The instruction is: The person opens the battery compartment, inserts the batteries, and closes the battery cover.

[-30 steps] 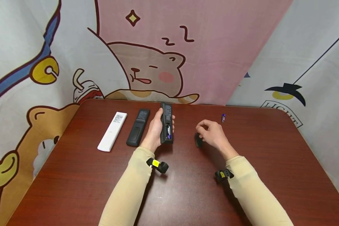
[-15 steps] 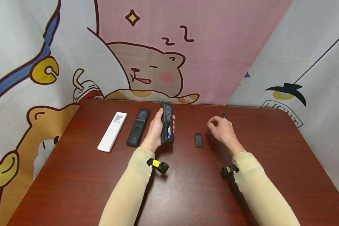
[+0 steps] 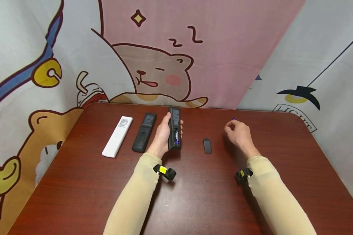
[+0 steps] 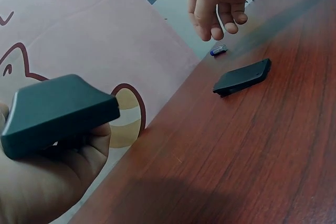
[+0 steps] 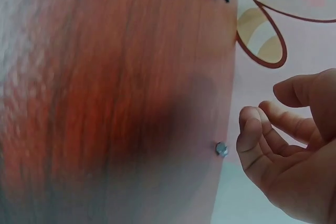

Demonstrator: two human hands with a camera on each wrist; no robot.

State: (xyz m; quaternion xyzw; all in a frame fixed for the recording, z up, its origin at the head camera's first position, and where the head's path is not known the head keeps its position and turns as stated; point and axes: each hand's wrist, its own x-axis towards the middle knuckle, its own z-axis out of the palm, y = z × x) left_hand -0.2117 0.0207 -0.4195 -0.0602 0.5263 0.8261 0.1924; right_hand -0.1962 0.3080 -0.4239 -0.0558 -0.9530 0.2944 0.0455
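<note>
My left hand (image 3: 161, 135) grips a black remote control (image 3: 174, 119), its back facing up and its battery compartment uncovered. Inside the compartment lies a blue-and-silver battery (image 3: 176, 137). In the left wrist view the end of this remote (image 4: 60, 114) fills the near left. My right hand (image 3: 240, 134) hovers over the right part of the table, fingers loosely curled and nothing between them. Close by it, a small blue battery (image 4: 218, 50) lies on the table, mostly hidden behind the hand in the head view. The black battery cover (image 3: 207, 146) rests between the two hands.
Left of the held remote, a second black remote (image 3: 144, 132) lies back up on the brown table (image 3: 188, 195). Beyond it sits a white remote (image 3: 117, 137). A printed cloth (image 3: 223, 58) hangs right behind the table's far edge.
My right hand has moved rightward, away from the battery cover and toward the loose battery, which it now mostly hides in the head view. The left hand keeps holding the remote in place.
</note>
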